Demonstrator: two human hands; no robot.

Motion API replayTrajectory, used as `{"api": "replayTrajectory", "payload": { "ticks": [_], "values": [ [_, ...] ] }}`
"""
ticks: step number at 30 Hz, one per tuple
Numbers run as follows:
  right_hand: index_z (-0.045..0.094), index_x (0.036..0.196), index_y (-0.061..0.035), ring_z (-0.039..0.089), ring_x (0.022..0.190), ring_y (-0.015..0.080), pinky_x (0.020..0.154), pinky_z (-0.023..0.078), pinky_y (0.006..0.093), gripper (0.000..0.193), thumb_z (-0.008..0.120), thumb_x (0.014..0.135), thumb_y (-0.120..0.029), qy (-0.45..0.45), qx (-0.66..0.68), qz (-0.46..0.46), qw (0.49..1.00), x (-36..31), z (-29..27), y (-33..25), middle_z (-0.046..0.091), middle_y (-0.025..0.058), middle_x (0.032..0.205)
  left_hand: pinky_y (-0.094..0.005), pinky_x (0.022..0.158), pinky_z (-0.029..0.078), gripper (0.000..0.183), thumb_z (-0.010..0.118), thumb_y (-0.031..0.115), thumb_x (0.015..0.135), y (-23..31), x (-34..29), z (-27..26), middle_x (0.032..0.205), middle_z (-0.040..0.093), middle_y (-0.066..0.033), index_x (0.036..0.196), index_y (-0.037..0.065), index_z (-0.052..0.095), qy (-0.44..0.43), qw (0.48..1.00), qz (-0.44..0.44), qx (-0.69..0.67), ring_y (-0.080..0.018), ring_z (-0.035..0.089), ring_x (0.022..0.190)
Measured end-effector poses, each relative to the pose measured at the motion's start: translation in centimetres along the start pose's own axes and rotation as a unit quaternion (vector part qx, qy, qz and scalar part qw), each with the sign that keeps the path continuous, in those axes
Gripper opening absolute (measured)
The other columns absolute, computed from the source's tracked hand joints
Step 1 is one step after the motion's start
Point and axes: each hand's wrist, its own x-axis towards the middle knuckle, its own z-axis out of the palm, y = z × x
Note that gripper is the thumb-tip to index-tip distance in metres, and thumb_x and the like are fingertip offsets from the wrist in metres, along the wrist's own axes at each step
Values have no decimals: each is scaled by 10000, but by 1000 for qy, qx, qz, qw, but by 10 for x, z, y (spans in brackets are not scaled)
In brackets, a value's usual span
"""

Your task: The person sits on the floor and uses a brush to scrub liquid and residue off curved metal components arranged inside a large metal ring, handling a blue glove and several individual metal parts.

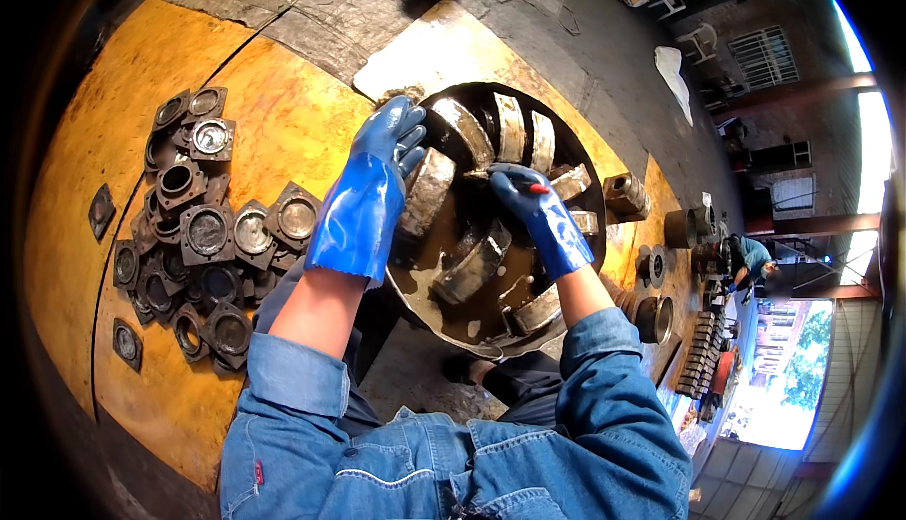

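The person is crouching over a round black basin (566,147) that is holding dark, oily liquid and metal rings. Both hands are wearing blue rubber gloves, and both forearms are in rolled denim sleeves.

The left hand (389,138) is resting at the basin's upper left rim, fingers close together and curled over the top of one grey metal ring (427,194) that is leaning on edge against the basin wall. The right hand (517,190) is working near the basin's centre, fingers pinched around a slim tool with a red tip (536,188); what lies under the palm cannot be told.

Inside the basin, about nine rings are showing: three are standing along the top edge, two are sitting at the right edge, and the others are lying half sunk in the liquid toward the near side.

To the left of the basin, a heap of square metal caps (203,232), each with a round recess, is lying on the yellow floor (94,142); roughly two dozen can be counted, with two more lying apart from the heap. To the right of the basin, about five short metal cylinders (625,194) are standing.

Far right of the basin, another person (752,260) is bending down.
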Motion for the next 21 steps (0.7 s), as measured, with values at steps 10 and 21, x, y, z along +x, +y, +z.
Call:
{"api": "replayTrajectory", "payload": {
  "ticks": [10,21],
  "values": [
    [752,1104,-91,735,899,318,794,583,407,283,746,887,-272,-157,-469,-112,862,35,84,29,766,143,1043,-385,1017,469,519,577,459,1031,0,-1,2,1416,623,-80,1430,130,529,-4,1000,4,13,-247,579,1257],
    [746,1164,-37,681,972,112,877,549,259,229,707,984,-174,44,116,-46,991,14,-14,-16,758,51,994,-430,1083,413,578,616,424,1009,-6,7,-9,1464,596,-75,1510,161,497,15,1000,5,18,-270,530,1359]
  ]
}}
